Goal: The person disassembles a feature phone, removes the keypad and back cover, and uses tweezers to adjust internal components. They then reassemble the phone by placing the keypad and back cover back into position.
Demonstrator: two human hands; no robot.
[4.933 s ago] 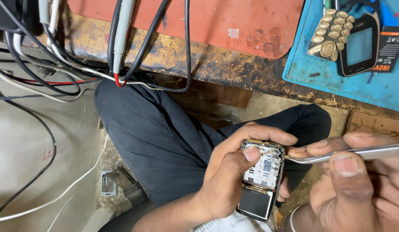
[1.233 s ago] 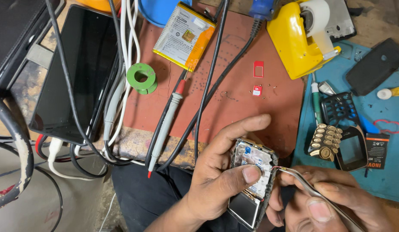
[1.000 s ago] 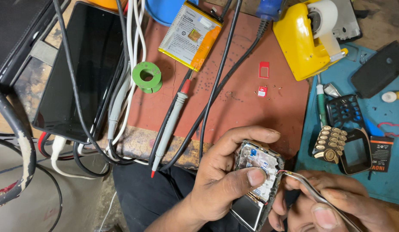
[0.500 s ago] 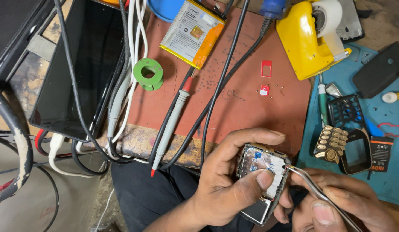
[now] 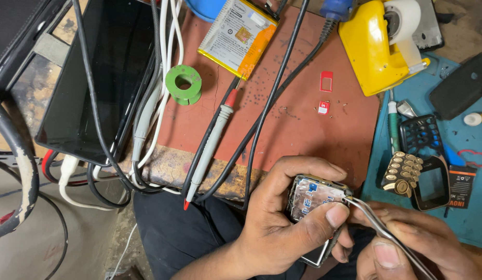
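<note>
Left grip clasps opened phone, right grip pinches tweezers, above cluttered red mat.

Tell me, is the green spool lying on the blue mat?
No, the green spool lies on the red mat, beside the white cables.

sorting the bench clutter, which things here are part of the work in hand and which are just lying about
In hand: opened phone in left hand; tweezers in right hand.

Lying about: green spool, flat battery, yellow tape dispenser, probe, keypad.
</note>
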